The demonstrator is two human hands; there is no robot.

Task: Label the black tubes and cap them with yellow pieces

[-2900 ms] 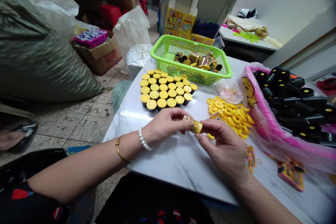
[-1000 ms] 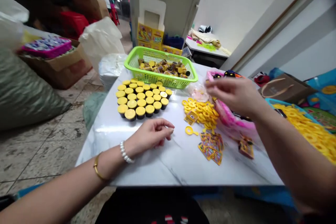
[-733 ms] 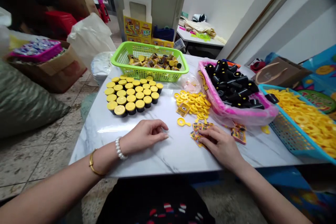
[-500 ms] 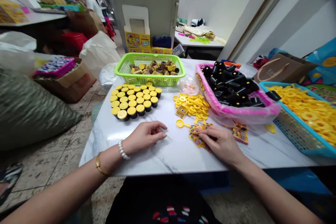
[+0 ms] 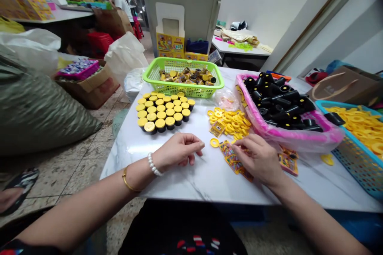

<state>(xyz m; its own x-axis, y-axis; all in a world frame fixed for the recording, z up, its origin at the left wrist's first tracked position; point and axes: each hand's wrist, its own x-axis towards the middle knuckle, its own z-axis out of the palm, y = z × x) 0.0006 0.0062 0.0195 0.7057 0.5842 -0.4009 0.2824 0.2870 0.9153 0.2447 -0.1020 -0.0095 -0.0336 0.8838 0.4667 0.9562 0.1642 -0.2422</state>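
Note:
My left hand (image 5: 181,149) hovers over the near table, fingers curled and thumb against the index finger, with nothing visible in the pinch. My right hand (image 5: 259,157) is bent over a fanned stack of small printed cards (image 5: 230,157); its fingertips are drawn together at the stack's upper end, and what they pinch is hidden. Just left of that stack lies a yellow ring piece (image 5: 214,142). Behind it is a heap of yellow ring pieces (image 5: 233,121) with one printed card (image 5: 217,128) on it. Yellow-capped black cylinders (image 5: 164,111) stand in rows beyond my left hand.
A green basket (image 5: 154,85) of small capped pieces stands at the back. On the right are a pink basket (image 5: 327,132) of black tubes and a blue basket (image 5: 356,167) of yellow rings. More printed cards (image 5: 289,161) lie beside my right hand. A person (image 5: 121,2) sits far left.
The view has turned slightly left. My left thumb and index finger have come together. My right fingers have shifted to the upper end of the cards, which now lie fanned out.

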